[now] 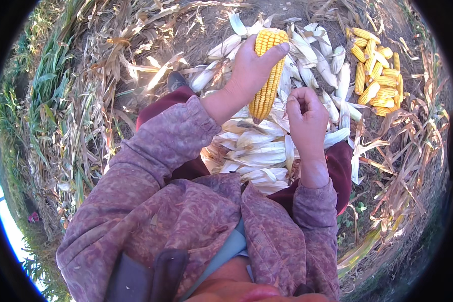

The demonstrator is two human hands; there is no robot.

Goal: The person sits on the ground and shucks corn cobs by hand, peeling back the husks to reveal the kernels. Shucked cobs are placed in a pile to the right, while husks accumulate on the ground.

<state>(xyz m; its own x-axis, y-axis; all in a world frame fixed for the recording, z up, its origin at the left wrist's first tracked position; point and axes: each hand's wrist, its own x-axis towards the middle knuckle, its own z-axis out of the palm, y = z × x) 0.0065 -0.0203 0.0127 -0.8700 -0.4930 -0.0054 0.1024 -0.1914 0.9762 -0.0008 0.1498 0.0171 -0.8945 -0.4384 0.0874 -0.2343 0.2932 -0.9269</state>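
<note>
My left hand [255,70] grips a husked ear of yellow corn [266,88], thumb lying across its kernels. The broad end points away from me and the narrow brownish tip towards me. Beside it to the right, my right hand [307,113] is curled, thumb and forefinger together. Fine strands, perhaps corn silk, show by its fingertips; whether they are pinched is unclear. Below both hands, between my knees, lies a heap of pale, dry husks [262,153]. Several ears still in their husks [324,68] lie beyond my hands.
A pile of bare yellow corn ears [381,79] rests on the ground at the right. Dry stalks and leaves [94,124] cover the left side, with green plants [47,87] farther out. My shoe [176,81] is planted left of the unhusked ears. More dry leaves [404,151] lie right.
</note>
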